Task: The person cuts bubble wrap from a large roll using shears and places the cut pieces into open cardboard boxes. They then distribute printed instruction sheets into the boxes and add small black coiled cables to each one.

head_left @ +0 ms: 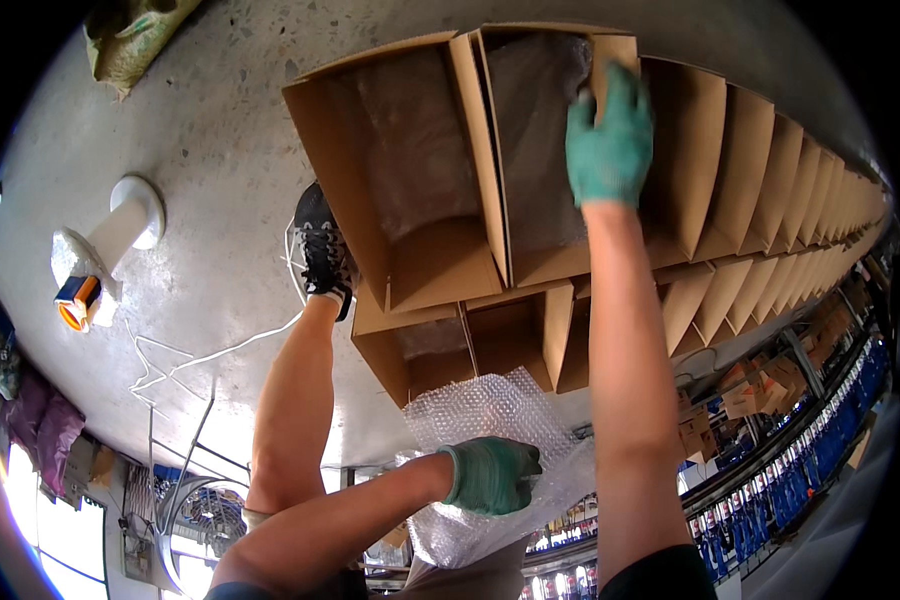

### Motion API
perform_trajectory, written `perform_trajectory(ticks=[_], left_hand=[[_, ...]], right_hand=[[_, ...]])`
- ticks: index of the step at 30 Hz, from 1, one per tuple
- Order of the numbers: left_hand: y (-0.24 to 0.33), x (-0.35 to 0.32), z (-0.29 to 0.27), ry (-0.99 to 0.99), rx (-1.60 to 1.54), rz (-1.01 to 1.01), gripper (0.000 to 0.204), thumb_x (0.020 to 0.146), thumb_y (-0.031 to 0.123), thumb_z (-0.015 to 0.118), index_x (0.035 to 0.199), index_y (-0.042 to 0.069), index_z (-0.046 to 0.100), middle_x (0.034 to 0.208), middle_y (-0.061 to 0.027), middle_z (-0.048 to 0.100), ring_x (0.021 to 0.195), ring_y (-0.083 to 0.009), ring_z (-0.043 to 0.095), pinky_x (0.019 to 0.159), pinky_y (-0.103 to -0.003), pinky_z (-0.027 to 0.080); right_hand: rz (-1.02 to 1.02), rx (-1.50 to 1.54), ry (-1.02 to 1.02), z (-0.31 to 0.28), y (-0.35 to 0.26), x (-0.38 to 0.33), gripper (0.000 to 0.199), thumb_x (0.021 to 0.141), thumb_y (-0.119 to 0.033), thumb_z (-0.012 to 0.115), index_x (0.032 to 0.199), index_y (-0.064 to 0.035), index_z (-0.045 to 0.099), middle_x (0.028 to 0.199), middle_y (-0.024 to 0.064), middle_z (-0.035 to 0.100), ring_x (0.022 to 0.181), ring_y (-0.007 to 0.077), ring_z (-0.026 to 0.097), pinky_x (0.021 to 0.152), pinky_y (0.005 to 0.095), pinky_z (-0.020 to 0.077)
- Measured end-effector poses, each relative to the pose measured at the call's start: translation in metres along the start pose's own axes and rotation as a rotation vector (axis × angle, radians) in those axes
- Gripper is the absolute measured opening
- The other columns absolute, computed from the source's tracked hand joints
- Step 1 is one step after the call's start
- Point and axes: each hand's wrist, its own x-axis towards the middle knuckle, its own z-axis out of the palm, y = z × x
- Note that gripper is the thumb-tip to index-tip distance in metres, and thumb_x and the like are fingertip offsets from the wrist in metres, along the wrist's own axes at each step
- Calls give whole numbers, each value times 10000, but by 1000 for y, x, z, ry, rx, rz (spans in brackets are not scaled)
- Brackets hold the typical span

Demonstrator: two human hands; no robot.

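Gripping bubble wrap (460, 412) in a closed fist, the green-gloved left hand (492, 476) is just below 2 rows of cardboard boxes (748, 165), the wrap spreading out above and below the fist. The right hand (611, 145), gloved alike, is over the edge of 1 box holding a translucent sheet (535, 130), thumb apart from blurred fingers; I cannot tell whether it pinches anything. Beside the boxes, 1 black shoe (320, 245) rests on the grey floor (230, 200).

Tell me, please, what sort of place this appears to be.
Probably a packing area in a workshop or warehouse: long rows of open brown cardboard boxes, a sheet of clear bubble wrap and a hard, speckled grey floor.
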Motion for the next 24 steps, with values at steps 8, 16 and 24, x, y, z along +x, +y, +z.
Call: perform_trajectory(ticks=[8, 16, 24], left_hand=[[7, 16, 7, -195, 14, -99, 336, 896, 235, 554, 1049, -35, 683, 1159, -242, 633, 1061, -416, 637, 922, -461, 524], [-21, 28, 18, 76, 318, 344, 234, 813, 180, 664, 948, -9, 684, 1090, -192, 630, 996, -372, 654, 840, -446, 565], [11, 56, -8, 185, 3, 229, 264, 760, 30, 659, 1011, -50, 683, 1045, -203, 656, 983, -362, 679, 845, -429, 564]], right_hand=[[-224, -237, -644, 91, 41, -37, 806, 877, -277, 733, 1589, -319, 359, 1703, 104, 232, 1485, 500, 306, 1195, 555, 361], [-26, 98, -764, 17, 45, -47, 454, 986, -232, 639, 1433, -170, 585, 1396, 151, 641, 1285, 330, 619, 1090, 422, 483], [537, 1439, -1242, -266, 99, -235, 867, 1031, -692, 348, 1446, 49, 524, 1388, 165, 644, 1268, 274, 626, 1145, 374, 436]])
